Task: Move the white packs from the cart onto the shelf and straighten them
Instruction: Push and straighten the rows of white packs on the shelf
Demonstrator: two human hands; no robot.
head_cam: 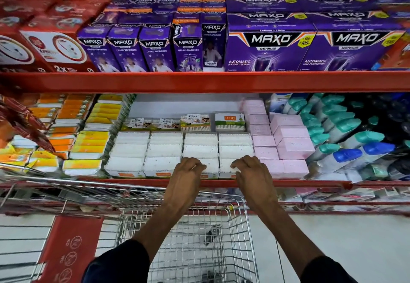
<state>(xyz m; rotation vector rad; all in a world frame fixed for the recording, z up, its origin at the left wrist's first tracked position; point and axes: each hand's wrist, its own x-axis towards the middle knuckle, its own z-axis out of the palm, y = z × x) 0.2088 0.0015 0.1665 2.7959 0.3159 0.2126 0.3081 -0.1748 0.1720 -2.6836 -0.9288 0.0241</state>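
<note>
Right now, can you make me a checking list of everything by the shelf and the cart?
Surface: red shelf, nearly full.
Job's things: white packs in four columns on the shelf; none seen in the cart.
Clutter: pink boxes right, yellow packs left, small dark item in the cart.
Grippers: left hand and right hand curled on the front white packs.
Cables: nothing seen.
Surroundings: purple boxes above.

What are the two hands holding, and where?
Each of the hands, left and right, rests its fingers on the front top edge of a white pack on the shelf; neither lifts one.
</note>
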